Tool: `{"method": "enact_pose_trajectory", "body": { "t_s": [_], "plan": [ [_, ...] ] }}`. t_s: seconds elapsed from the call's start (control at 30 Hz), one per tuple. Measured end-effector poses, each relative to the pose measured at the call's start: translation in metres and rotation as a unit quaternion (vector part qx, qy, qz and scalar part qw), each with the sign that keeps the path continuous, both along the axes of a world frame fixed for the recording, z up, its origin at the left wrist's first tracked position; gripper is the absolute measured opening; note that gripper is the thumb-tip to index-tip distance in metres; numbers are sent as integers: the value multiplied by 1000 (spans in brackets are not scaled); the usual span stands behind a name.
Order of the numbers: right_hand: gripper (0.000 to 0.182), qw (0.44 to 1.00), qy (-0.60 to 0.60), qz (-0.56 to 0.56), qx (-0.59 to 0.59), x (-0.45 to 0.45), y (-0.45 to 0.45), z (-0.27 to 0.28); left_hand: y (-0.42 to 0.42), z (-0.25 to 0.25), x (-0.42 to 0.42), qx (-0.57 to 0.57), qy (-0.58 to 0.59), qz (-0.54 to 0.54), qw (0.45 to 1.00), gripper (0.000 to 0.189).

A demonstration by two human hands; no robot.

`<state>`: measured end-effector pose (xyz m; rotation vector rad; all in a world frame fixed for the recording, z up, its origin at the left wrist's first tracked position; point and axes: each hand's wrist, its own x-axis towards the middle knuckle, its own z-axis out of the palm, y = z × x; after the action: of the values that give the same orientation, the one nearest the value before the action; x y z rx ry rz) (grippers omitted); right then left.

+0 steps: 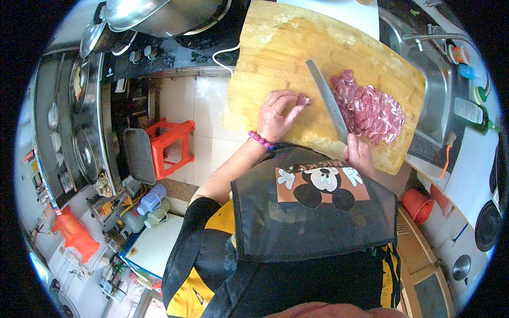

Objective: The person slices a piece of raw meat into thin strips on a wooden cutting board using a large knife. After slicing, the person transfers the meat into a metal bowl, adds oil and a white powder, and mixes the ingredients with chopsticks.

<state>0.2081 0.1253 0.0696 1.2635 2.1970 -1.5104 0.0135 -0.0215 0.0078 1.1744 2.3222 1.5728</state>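
My left hand (278, 111), with a beaded bracelet (261, 139) at the wrist, rests on the wooden cutting board (274, 55). Its thumb and fingertips are against a small piece of raw meat (303, 99). In my right hand (356, 151) is the handle of a kitchen knife (326, 95), mostly covered by the fingers. The blade points away from me and lies between that small piece and a pile of sliced raw meat (370, 109) on the right of the board.
Right of the board is a metal sink (433, 115) with a faucet (421, 37). A large metal pot (163, 16) stands at the upper left. On the tiled floor to the left is a red plastic stool (171, 149). A green-capped bottle (473, 113) stands beyond the sink.
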Motion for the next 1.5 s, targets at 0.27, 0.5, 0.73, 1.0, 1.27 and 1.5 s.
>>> {"method": "enact_pose_trajectory", "body": {
  "t_s": [0.27,0.5,0.73,1.0,1.27,1.5],
  "plan": [
    [48,996,-37,76,-5,-21,-12,10,-11,-11,2,-43,53,-19,998,13],
    [46,991,-51,118,26,-21,-11,7,6,-7,5,-41,88,-34,995,12],
    [44,989,-52,132,37,-34,-11,17,10,-11,-1,-42,106,-58,992,13],
    [46,993,-5,117,6,-71,-7,4,11,-11,-3,-43,106,-75,991,15],
    [50,991,12,128,37,-80,-10,-9,9,-15,0,-39,102,-67,992,14],
    [55,997,-34,-23,-61,-19,-9,-11,10,-20,1,-26,96,-59,993,12]
  ]
}}
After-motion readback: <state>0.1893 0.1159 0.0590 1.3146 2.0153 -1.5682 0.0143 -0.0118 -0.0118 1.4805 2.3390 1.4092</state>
